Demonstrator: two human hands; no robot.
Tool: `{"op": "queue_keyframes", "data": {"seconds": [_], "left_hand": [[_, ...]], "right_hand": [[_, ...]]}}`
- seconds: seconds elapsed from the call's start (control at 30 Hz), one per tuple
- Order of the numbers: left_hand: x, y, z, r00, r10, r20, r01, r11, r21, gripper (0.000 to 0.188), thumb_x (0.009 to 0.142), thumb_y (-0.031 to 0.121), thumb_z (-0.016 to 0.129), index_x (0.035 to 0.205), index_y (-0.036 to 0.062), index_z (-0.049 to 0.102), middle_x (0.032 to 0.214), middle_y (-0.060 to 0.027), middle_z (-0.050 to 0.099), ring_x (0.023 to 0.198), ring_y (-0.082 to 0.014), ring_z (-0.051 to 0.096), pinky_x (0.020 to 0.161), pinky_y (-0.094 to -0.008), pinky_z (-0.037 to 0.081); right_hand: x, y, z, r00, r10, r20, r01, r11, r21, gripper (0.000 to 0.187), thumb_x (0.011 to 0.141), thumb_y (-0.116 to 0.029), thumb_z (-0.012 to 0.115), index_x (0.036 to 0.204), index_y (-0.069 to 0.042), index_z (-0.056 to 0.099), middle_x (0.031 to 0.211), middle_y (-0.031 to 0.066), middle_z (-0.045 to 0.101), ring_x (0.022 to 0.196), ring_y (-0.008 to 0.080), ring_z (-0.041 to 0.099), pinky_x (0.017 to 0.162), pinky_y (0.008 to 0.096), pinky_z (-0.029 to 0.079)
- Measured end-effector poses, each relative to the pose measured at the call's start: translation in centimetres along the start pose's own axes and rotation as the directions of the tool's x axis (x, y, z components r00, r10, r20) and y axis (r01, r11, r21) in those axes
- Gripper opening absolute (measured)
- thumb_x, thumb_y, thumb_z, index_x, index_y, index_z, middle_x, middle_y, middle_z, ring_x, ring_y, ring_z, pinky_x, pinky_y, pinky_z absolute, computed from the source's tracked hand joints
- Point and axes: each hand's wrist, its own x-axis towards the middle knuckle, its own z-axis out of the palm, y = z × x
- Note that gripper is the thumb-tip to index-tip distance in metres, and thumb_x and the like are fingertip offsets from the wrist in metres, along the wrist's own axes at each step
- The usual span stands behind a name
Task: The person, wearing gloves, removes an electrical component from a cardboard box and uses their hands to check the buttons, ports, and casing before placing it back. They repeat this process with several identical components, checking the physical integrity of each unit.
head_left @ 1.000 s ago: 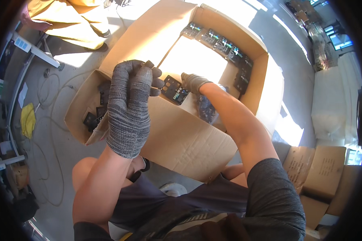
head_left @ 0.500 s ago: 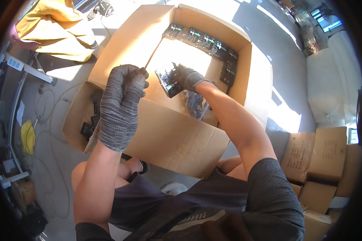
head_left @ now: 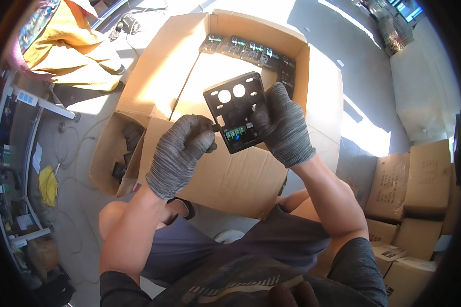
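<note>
My right hand [head_left: 287,125], in a grey knit glove, grips a black rectangular plate [head_left: 234,113] by its right edge. Two large round holes and several slots pierce the plate, and green terminal blocks [head_left: 235,134] sit near its lower edge. My left hand [head_left: 182,148], gloved the same way, is closed in a pinch right beside the plate's left edge; what lies between its fingertips is too small to make out. Both hands are above the near flap of a large open cardboard box [head_left: 220,176]. Similar black modules [head_left: 253,51] line the box's far and right sides.
A smaller carton [head_left: 107,148] with black parts stands left of the box. Another person in yellow clothing [head_left: 71,46] is at the far left, by a metal frame [head_left: 56,105]. Stacked cardboard boxes [head_left: 386,184] stand at the right. A yellow cloth [head_left: 48,185] lies on the floor.
My right hand has drawn the black plate back out of the box toward me and turned it. My left hand has moved right and nearer, up to the plate's edge.
</note>
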Motion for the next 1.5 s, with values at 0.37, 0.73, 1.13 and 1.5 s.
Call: {"op": "queue_keyframes", "data": {"seconds": [0.37,0.73,1.13,1.5], "left_hand": [[0.3,-4.8,0.7,0.979,-0.202,-0.011,0.199,0.972,-0.121,0.025,0.106,0.021,0.053,0.122,0.003,0.055,0.112,-0.0053,0.06,0.098,-0.0121,0.06,0.068,-0.0293,0.056],[0.1,-7.1,3.6,0.977,-0.203,-0.07,0.19,0.968,-0.162,0.044,0.108,0.022,0.046,0.146,0.0031,0.038,0.119,-0.0088,0.059,0.09,-0.0127,0.061,0.065,-0.0272,0.055],[0.9,-7.0,1.1,0.949,-0.117,-0.294,0.098,0.992,-0.08,0.043,0.105,0.013,0.046,0.144,0.0009,0.034,0.115,-0.0102,0.061,0.08,-0.0102,0.061,0.06,-0.0241,0.053],[0.4,-4.9,2.1,0.957,-0.054,-0.284,0.039,0.998,-0.057,0.044,0.104,0.014,0.047,0.144,0.0023,0.034,0.117,-0.0114,0.061,0.091,-0.0151,0.066,0.061,-0.025,0.056]], "right_hand": [[-3.1,2.8,3.5,0.968,0.185,0.168,-0.22,0.95,0.221,0.022,0.096,-0.017,0.061,0.105,0.002,0.054,0.083,0.0177,0.065,0.078,0.0291,0.066,0.076,0.0421,0.053],[-3.6,4.6,4.8,0.876,0.386,0.29,-0.443,0.88,0.169,0.034,0.099,-0.028,0.063,0.106,0.004,0.057,0.088,0.0188,0.065,0.08,0.0284,0.065,0.079,0.0401,0.053],[-3.9,5.1,2.1,0.811,0.141,0.568,-0.552,-0.143,0.822,0.017,0.087,0.002,0.061,0.101,-0.005,0.065,0.105,0.0097,0.066,0.093,0.0244,0.068,0.082,0.0338,0.057],[-4.4,3.3,1.6,0.79,-0.074,0.608,-0.611,-0.01,0.792,0.028,0.101,-0.015,0.061,0.125,-0.001,0.058,0.122,0.0168,0.065,0.111,0.0297,0.068,0.095,0.0407,0.058]]}}
